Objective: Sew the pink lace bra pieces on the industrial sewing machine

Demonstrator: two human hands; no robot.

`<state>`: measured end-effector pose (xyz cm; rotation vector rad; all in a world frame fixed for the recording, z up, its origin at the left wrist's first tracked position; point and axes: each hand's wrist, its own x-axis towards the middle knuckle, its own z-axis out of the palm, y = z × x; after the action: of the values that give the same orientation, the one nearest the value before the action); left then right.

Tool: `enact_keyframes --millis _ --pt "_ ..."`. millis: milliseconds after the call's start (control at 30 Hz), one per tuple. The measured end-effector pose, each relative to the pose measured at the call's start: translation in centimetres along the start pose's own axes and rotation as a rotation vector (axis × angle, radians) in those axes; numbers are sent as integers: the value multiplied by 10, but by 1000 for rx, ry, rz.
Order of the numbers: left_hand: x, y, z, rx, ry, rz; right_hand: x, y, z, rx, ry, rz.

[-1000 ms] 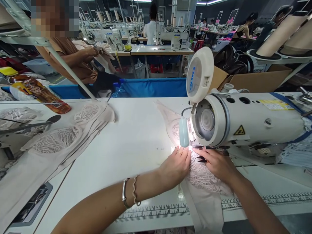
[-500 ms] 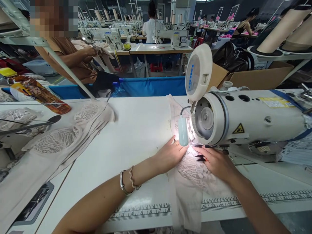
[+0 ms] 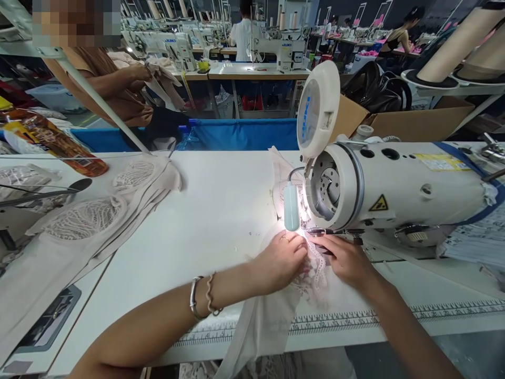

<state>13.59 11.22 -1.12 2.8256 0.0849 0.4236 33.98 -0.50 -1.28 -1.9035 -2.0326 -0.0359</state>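
Note:
A pale pink lace fabric (image 3: 311,287) lies under the head of a white sewing machine (image 3: 394,181), its plain end hanging over the table's front edge. My left hand (image 3: 282,260), with curled fingers, grips the fabric just left of the needle area. On the other side, my right hand (image 3: 349,260) pinches the lace edge close to the presser foot; its fingertips are partly hidden by the machine. A small pale-blue lamp (image 3: 291,208) lights the spot between both hands. The needle itself is hidden.
More lace pieces (image 3: 84,218) lie on the left of the table (image 3: 216,210). Behind them rests a drink bottle (image 3: 55,142). A ruler strip (image 3: 335,321) runs along the front edge. Thread cones (image 3: 460,45) and a cardboard box (image 3: 422,121) stand back right. A co-worker (image 3: 98,79) handles cloth beyond.
My left hand has curled from lying flat into a grip and moved slightly toward me. The hanging fabric end has swung left. The wheel inside the machine's open end has turned.

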Motion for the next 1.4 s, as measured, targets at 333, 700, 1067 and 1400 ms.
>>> enact_keyframes --millis 333,700,1067,1400 --pt "4 -21 -11 -141 -52 -4 5 -5 1 -63 173 -260" --pt "6 -35 -16 102 24 140 5 -3 7 -79 190 -279" --pt "6 -30 -14 280 88 176 7 -5 5 -53 225 -279" --pt "7 -30 -17 288 64 165 8 -7 5 -3 245 -286"
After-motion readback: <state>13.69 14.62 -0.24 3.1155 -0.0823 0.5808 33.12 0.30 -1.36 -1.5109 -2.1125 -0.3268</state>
